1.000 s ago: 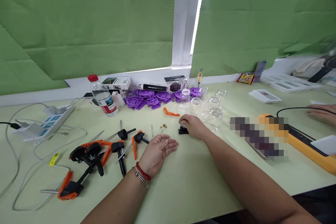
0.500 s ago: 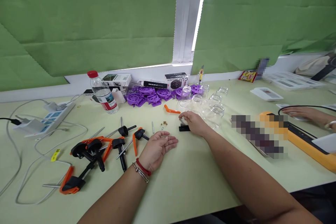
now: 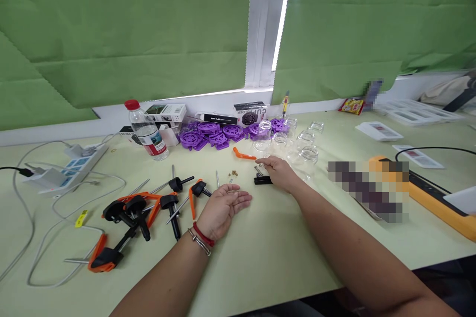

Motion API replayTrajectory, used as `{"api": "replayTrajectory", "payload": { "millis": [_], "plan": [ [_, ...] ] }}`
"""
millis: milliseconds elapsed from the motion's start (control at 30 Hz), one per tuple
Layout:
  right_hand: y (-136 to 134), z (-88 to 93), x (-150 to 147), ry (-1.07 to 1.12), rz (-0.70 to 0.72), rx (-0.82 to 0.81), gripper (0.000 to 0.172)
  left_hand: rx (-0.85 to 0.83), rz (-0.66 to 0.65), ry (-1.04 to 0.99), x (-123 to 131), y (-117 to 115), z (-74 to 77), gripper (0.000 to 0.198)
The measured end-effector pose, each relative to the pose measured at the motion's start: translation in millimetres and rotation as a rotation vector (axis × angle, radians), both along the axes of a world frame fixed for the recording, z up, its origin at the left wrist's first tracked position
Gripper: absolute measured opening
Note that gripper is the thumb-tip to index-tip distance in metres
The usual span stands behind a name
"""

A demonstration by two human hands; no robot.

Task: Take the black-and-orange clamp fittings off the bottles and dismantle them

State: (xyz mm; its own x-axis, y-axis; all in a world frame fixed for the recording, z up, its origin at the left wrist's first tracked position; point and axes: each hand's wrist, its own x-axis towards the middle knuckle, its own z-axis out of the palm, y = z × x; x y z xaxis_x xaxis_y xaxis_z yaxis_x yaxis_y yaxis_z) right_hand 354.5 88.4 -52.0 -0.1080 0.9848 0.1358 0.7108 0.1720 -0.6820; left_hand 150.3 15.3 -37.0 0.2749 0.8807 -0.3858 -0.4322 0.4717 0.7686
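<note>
My left hand [image 3: 224,212] rests on the table palm up, its fingers loosely spread and nothing in it. Small brass-coloured pieces [image 3: 234,173] and tiny clear or silvery bits lie just beyond its fingertips, beside a thin metal rod [image 3: 217,179]. Curled over some small metal coil springs [image 3: 258,171], my right hand [image 3: 278,172] appears to pinch one of them between its fingertips; the thumb is mostly hidden. Black tubes [image 3: 263,180] lie under that hand. An orange curved handle [image 3: 243,154] is just behind it.
Several black-and-orange crank assemblies with metal rods [image 3: 136,208] lie at left, near cables and a power strip [image 3: 74,169]. Behind are a water bottle [image 3: 150,136], purple plastic parts [image 3: 211,133] and glass jars [image 3: 308,156]. A yellow-orange case [image 3: 439,203] lies at right.
My right hand has shifted slightly at the springs, and more of their coils show below its fingers. My left hand stays put. Another person's hand at the right has left the view.
</note>
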Motion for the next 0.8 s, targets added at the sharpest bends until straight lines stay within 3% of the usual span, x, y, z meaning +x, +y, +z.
{"api": "replayTrajectory", "payload": {
  "millis": [433,800],
  "plan": [
    [3.0,4.2,2.3,-0.068,0.047,-0.035,0.027,0.005,-0.006,-0.007,-0.3,0.3,0.1,0.017],
    [8.6,-2.7,-2.6,0.126,-0.013,-0.119,0.019,0.005,-0.008,-0.010,-1.0,0.5,-2.7,0.015]
  ]
}}
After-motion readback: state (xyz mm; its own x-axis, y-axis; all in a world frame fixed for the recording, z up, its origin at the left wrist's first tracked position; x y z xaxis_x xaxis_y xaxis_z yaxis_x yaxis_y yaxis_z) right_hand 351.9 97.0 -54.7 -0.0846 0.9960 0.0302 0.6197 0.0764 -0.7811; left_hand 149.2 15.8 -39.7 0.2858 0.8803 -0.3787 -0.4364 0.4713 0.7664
